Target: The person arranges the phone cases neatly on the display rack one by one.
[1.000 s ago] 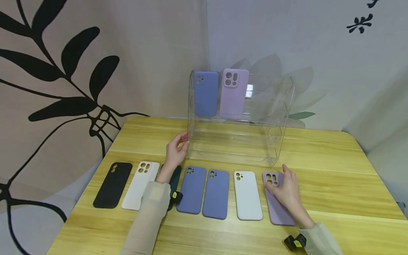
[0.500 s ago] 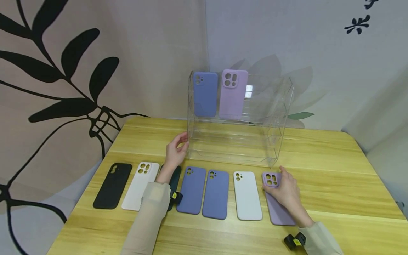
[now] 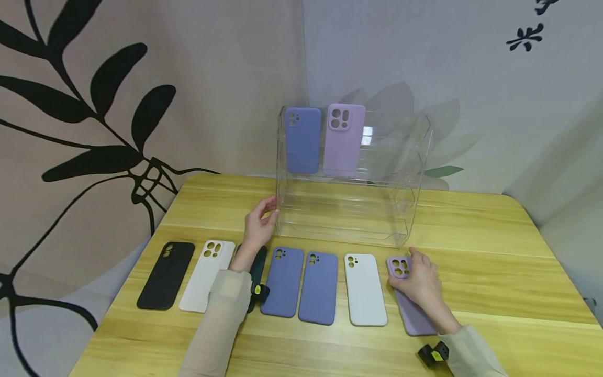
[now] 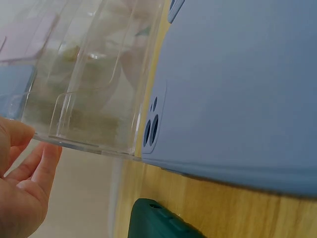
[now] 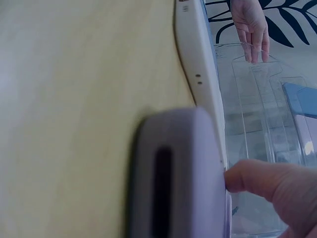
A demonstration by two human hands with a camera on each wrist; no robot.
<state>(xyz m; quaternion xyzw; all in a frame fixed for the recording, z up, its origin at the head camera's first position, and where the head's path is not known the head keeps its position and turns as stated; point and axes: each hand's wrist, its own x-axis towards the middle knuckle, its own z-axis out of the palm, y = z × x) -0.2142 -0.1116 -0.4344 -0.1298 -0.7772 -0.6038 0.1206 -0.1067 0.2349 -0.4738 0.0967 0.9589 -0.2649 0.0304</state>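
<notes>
My right hand (image 3: 421,283) grips a purple phone case (image 3: 416,317) at the right end of the row, its thumb on the left edge and fingers over the far right side. In the right wrist view, the thumb tip (image 5: 240,177) presses that case close to the table. My left hand (image 3: 259,222) pinches the left side panel of a clear acrylic display rack (image 4: 99,99) between thumb and fingers. A blue phone case (image 3: 303,140) and a lilac phone case (image 3: 344,139) stand upright on the rack's upper tier.
Along the wooden table (image 3: 494,251) lie a black case (image 3: 166,276), a white case (image 3: 207,277), a dark green case (image 3: 258,267) partly under the left forearm, two blue cases (image 3: 317,288) and another white case (image 3: 366,290). A wall stands behind the rack.
My right hand has moved slightly left, closing its grip on the purple case, which has shifted a little. The left hand stays on the rack.
</notes>
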